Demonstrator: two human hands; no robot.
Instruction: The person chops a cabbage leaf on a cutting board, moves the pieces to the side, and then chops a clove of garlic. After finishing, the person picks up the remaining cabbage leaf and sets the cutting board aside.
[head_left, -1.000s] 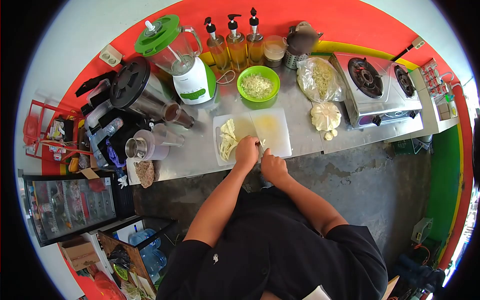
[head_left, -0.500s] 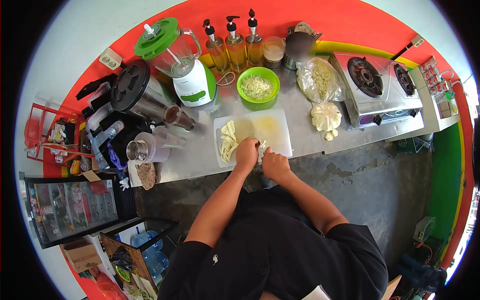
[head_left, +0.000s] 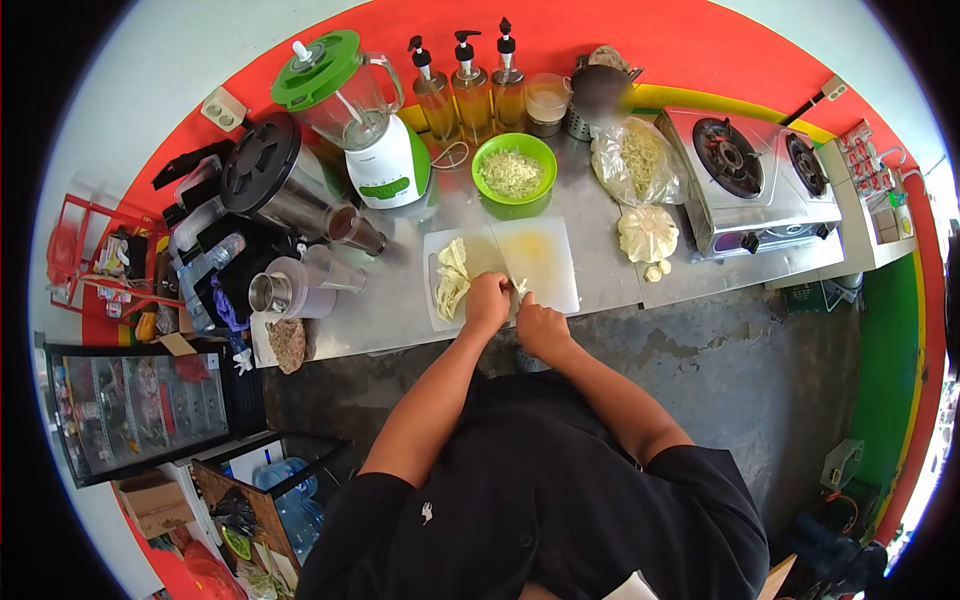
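My left hand [head_left: 489, 300] is closed on the white cutting board [head_left: 555, 285], its fingers bent around a bit of pale cabbage [head_left: 521, 287] that shows beside the fingertips. Just to its right, my right hand [head_left: 543, 328] is in a fist at the board's near edge. It grips what looks like a knife; the handle is hidden in the fist and the thin blade is hard to make out against the board. Loose cabbage leaves [head_left: 452, 280] lie on the board's left side. Behind the board stands a green bowl [head_left: 515, 208] of finely cut cabbage.
A cabbage half [head_left: 648, 235] and a plastic bag of shreds [head_left: 640, 165] lie to the right, before the gas stove [head_left: 720, 210]. A blender [head_left: 385, 170], pump bottles [head_left: 470, 105] and a steel jug [head_left: 270, 292] stand at the back and left of the steel counter [head_left: 390, 325].
The view has shifted slightly, so the counter sits a little further left. Both hands stay close together over the board, with only a small change in the left hand's pose.
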